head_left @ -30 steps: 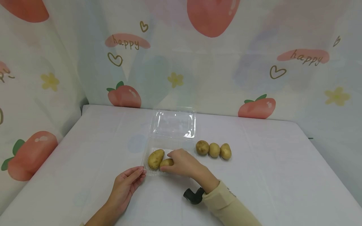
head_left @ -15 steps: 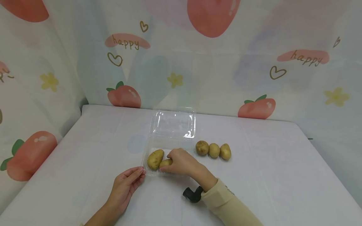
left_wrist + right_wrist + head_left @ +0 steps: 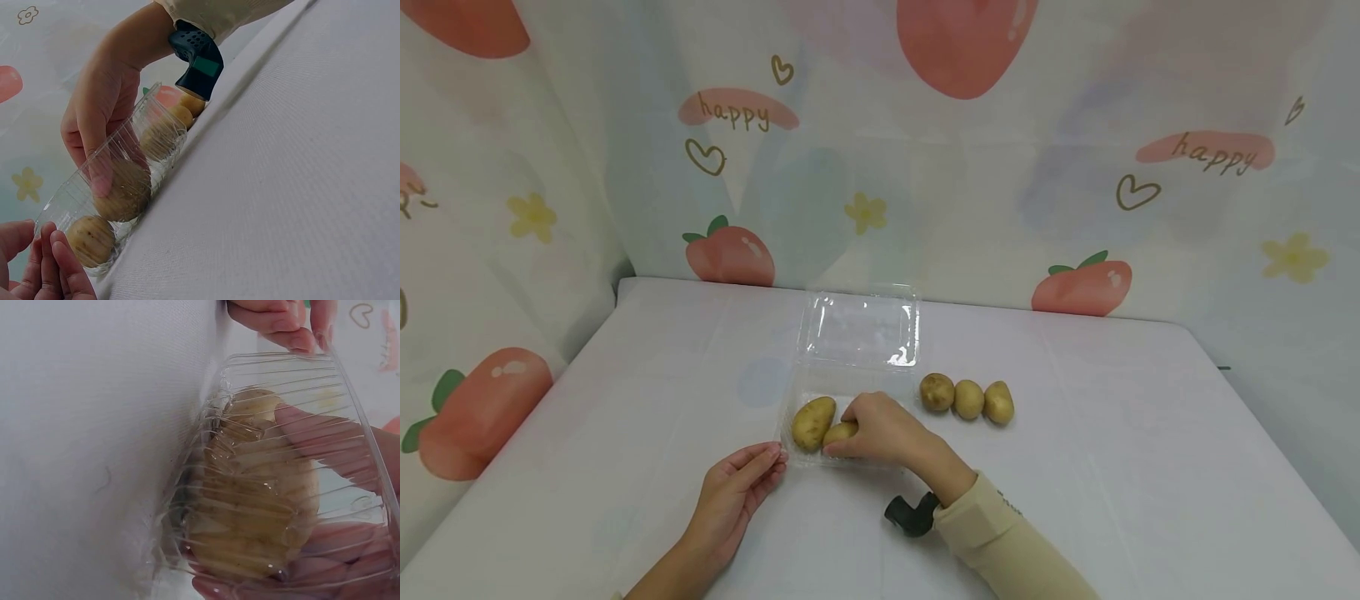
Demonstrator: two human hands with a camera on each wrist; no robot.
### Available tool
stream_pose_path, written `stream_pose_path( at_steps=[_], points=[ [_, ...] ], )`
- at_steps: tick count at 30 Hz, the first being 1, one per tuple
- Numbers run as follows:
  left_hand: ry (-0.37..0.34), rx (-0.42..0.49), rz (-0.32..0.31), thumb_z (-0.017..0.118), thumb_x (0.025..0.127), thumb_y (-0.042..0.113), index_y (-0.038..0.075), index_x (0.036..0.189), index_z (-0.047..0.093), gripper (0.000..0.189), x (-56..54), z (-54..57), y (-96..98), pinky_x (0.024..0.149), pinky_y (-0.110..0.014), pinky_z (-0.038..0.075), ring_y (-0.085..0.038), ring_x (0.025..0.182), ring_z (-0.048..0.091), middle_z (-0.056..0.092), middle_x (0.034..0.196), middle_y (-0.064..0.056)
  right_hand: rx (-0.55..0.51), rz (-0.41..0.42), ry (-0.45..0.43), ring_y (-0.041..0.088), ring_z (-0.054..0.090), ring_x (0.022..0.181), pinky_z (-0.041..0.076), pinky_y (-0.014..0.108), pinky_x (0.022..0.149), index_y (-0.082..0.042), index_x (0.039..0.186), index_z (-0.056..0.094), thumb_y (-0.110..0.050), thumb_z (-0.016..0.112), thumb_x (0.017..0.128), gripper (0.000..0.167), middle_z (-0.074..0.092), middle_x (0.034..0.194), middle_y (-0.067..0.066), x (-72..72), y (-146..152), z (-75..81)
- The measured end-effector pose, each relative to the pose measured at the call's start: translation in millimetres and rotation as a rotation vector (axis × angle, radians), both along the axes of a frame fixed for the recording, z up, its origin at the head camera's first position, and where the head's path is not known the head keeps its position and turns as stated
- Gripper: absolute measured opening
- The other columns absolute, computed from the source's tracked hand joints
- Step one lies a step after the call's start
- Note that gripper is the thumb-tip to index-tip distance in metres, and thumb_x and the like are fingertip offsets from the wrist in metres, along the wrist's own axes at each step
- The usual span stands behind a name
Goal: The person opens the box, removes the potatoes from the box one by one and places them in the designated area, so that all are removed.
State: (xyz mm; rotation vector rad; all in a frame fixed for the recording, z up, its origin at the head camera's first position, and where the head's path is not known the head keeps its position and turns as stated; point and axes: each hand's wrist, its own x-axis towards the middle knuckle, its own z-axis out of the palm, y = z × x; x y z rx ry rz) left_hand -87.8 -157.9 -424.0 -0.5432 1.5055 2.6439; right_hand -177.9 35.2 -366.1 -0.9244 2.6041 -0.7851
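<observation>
A clear plastic clamshell box lies on the table, its lid (image 3: 861,329) folded back toward the wall. Inside the base (image 3: 801,387), at the left, rests one potato (image 3: 813,422). Beside it sits a second potato (image 3: 840,433), which my right hand (image 3: 883,429) grips between thumb and fingers. In the right wrist view this potato (image 3: 250,512) shows through the ribbed plastic wall. My left hand (image 3: 733,492) pinches the box's near left corner between thumb and fingertips. The left wrist view has that hand (image 3: 47,265) at the rim.
Right of the box, a large potato (image 3: 937,392), a smaller potato (image 3: 968,399) and another potato (image 3: 998,402) stand in a row. A black wrist-worn device (image 3: 912,515) hangs by the right sleeve (image 3: 1000,525). White cloth (image 3: 1112,467) covers the table; a printed curtain (image 3: 977,167) rises behind.
The right hand and the potato in its grip have shifted very slightly left. The left hand keeps its place at the box corner.
</observation>
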Motion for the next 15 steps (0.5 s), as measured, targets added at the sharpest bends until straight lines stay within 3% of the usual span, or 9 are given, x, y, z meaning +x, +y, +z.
stream_pose_path(
  at_steps=[9, 12, 15],
  points=[
    [-0.01, 0.006, 0.001, 0.061, 0.086, 0.002, 0.001, 0.093, 0.064, 0.007, 0.1, -0.5, -0.4, 0.076, -0.024, 0.051, -0.015, 0.081, 0.062, 0.065, 0.088, -0.008, -0.024, -0.01, -0.015, 0.005, 0.032, 0.048, 0.027, 0.02, 0.043, -0.013, 0.06, 0.059, -0.026, 0.077, 0.072, 0.025, 0.035, 0.05, -0.01, -2.2, 0.6, -1.6],
    [-0.008, 0.007, 0.0, 0.061, 0.086, 0.002, 0.0, 0.093, 0.064, 0.007, -0.3, -0.5, -0.1, 0.077, -0.024, 0.051, -0.015, 0.081, 0.062, 0.065, 0.088, -0.008, -0.022, -0.03, -0.008, 0.006, 0.041, 0.055, 0.036, 0.021, 0.048, -0.008, 0.072, 0.067, -0.026, 0.078, 0.07, 0.021, 0.048, 0.059, -0.008, -3.1, 1.9, -0.4],
    [-0.005, 0.002, 0.002, 0.061, 0.086, 0.002, 0.0, 0.093, 0.063, 0.008, -0.6, 0.0, 0.0, 0.077, -0.024, 0.051, -0.015, 0.081, 0.062, 0.065, 0.088, -0.008, -0.028, -0.049, 0.012, 0.008, 0.05, 0.066, 0.044, 0.022, 0.058, -0.003, 0.087, 0.07, -0.027, 0.079, 0.069, 0.031, 0.061, 0.076, -0.003, -4.3, 4.1, 0.6]
  ],
)
